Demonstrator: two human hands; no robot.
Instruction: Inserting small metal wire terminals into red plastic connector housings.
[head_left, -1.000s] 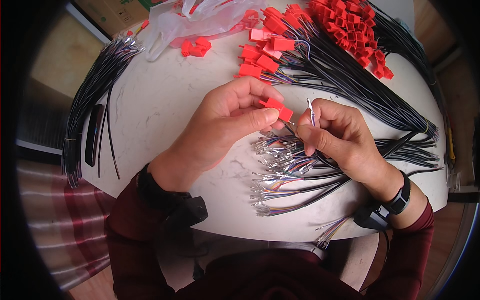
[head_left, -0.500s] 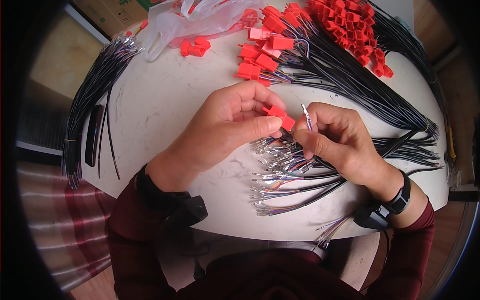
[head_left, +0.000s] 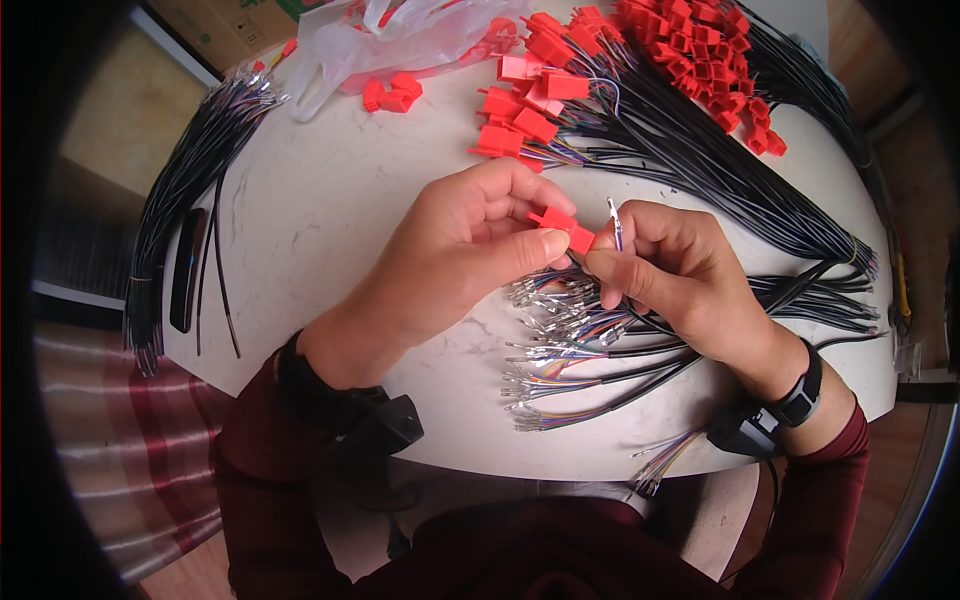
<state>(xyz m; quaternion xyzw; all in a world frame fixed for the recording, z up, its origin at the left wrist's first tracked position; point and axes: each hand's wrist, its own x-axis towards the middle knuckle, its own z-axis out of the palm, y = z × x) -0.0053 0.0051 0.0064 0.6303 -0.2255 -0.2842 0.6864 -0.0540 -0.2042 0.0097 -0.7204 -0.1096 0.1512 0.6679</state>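
My left hand (head_left: 455,255) pinches a small red plastic connector (head_left: 563,227) between thumb and fingers over the middle of the white marble table (head_left: 330,220). My right hand (head_left: 680,275) is right beside it, holding a thin wire with a metal terminal (head_left: 614,215) upright between thumb and forefinger, its tip close to the connector. Under both hands lie several multicoloured wire ends with crimped terminals (head_left: 560,330), joined to black cables running right.
A heap of red connectors (head_left: 700,60) and finished cables with red plugs (head_left: 530,110) lie at the back. A clear plastic bag (head_left: 400,30) sits at the back left. A bundle of black cables (head_left: 180,200) hangs over the left edge.
The two hands have drawn slightly closer, bringing the wire's terminal nearer to the red connector. Everything else on the table is unchanged.
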